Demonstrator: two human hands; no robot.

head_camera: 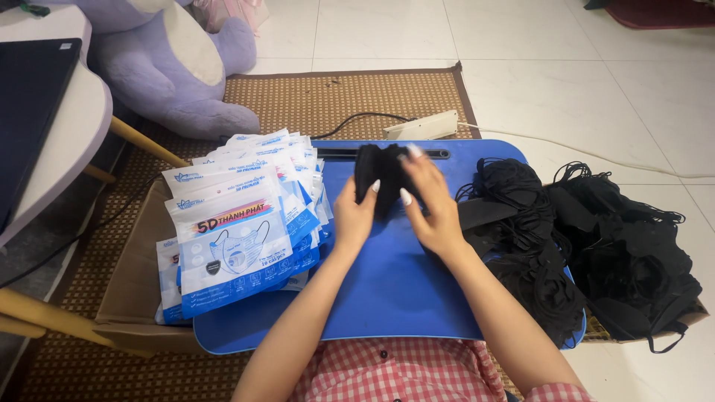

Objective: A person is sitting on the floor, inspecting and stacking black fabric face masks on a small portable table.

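Both hands gather black masks (381,179) over the blue tray (387,290)
Left hand (353,217) and right hand (432,208) pinch the stack's edges — best kept squared, grip even.

Packets (238,231) left, masks (588,253) right, on tray (387,290).

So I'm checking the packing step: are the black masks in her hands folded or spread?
Folded: the black masks form a compact bunched stack between left hand and right hand, none opened out.

Both hands raised together: left (354,216), right (430,205), fingers pinching.
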